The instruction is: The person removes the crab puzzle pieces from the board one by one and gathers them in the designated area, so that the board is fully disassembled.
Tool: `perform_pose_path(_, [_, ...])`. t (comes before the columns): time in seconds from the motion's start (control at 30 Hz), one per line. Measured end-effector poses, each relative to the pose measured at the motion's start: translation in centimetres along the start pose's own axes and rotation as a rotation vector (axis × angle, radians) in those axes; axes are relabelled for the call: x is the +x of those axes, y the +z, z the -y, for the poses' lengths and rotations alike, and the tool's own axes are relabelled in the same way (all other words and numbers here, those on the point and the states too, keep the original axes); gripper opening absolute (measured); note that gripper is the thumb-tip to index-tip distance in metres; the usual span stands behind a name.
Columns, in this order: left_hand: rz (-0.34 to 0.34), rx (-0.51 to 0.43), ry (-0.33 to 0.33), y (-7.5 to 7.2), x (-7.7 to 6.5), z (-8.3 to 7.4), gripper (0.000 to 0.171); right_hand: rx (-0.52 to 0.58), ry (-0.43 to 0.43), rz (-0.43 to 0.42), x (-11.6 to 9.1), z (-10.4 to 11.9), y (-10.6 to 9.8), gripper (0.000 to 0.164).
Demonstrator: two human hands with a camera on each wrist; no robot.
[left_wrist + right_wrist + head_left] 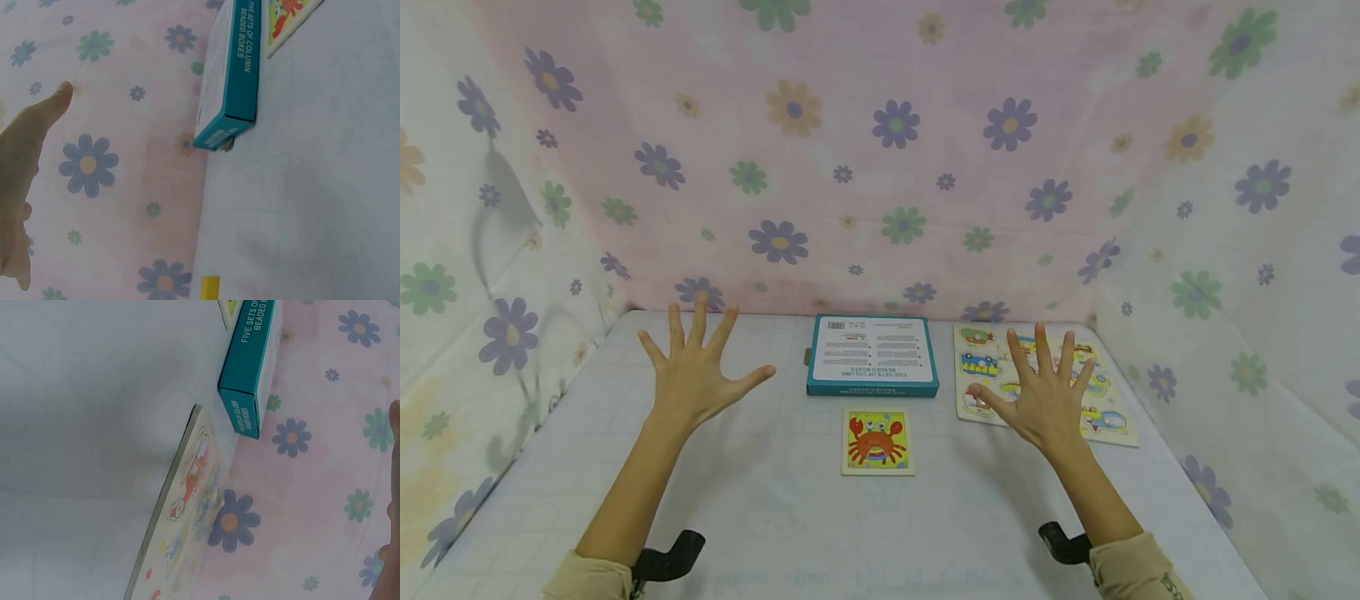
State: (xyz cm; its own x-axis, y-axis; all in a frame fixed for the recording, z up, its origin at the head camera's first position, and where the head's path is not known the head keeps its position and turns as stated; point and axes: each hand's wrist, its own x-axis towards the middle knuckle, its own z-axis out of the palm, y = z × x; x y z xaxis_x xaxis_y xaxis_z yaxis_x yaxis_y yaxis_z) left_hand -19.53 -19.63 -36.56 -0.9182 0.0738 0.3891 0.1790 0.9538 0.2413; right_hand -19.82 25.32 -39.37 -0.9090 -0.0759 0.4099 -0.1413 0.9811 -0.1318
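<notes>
Both hands are held up over the table with fingers spread, holding nothing. My left hand [691,379] is left of a teal and white box [872,354] printed "Five sets of column beaded boxes". My right hand [1045,404] overlaps a wooden puzzle board [973,337] with vehicle pictures in the head view. Between the hands, a small square crab puzzle [877,443] lies flat in front of the box. The left wrist view shows the left thumb and hand edge [25,150] at the left, apart from the box [240,69].
A white cloth covers the table [760,500]. Flowered fabric [842,208] hangs behind it and on both sides. A small yellow piece [210,287] shows at the table's far edge in the left wrist view. Black wrist mounts [673,557] sit at both cuffs.
</notes>
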Motion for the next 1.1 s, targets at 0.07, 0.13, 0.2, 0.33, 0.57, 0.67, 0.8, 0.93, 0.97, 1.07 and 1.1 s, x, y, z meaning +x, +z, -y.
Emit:
perform_pose_path(0.07, [-0.002, -0.001, 0.001, 0.0, 0.0, 0.0, 0.099, -0.002, -0.001, 0.004, 0.0, 0.1, 0.0, 0.098])
perform_pose_path(0.13, [-0.002, -0.001, 0.002, 0.0, -0.1, 0.1, 0.099, 0.002, -0.001, 0.014, 0.0, 0.1, 0.0, 0.097])
perform_pose_path(0.2, [-0.001, 0.0, 0.002, 0.0, -0.2, 0.1, 0.098, 0.006, -0.003, 0.026, -0.1, 0.2, 0.1, 0.097])
perform_pose_path(0.33, [0.008, 0.004, 0.001, 0.0, -0.3, 0.2, 0.098, 0.032, -0.014, 0.029, -0.2, 0.5, 0.3, 0.095])
perform_pose_path(0.57, [0.041, 0.022, 0.003, 0.0, -0.2, 0.1, 0.094, 0.156, -0.122, 0.005, -0.3, 1.0, 0.9, 0.088])
perform_pose_path(0.67, [0.043, 0.023, 0.014, 0.3, -0.2, 0.0, 0.092, 0.229, -0.163, 0.058, -0.4, 1.4, 1.1, 0.084])
perform_pose_path(0.8, [0.024, 0.001, 0.039, 1.2, -0.7, -0.6, 0.085, 0.296, -0.18, 0.154, -0.5, 2.2, 1.6, 0.079])
perform_pose_path(0.93, [0.035, -0.054, 0.061, 2.7, -1.3, -1.8, 0.075, 0.333, -0.196, 0.232, -0.8, 3.2, 2.4, 0.075])
perform_pose_path(0.97, [0.047, -0.073, 0.068, 3.2, -1.5, -2.1, 0.073, 0.34, -0.202, 0.245, -1.0, 3.5, 2.6, 0.074])
perform_pose_path(1.07, [0.099, -0.154, 0.082, 4.8, -2.0, -3.4, 0.066, 0.373, -0.223, 0.274, -1.3, 4.4, 3.5, 0.068])
perform_pose_path(1.1, [0.116, -0.185, 0.089, 5.3, -2.2, -3.9, 0.065, 0.38, -0.23, 0.282, -1.4, 4.7, 3.8, 0.065])
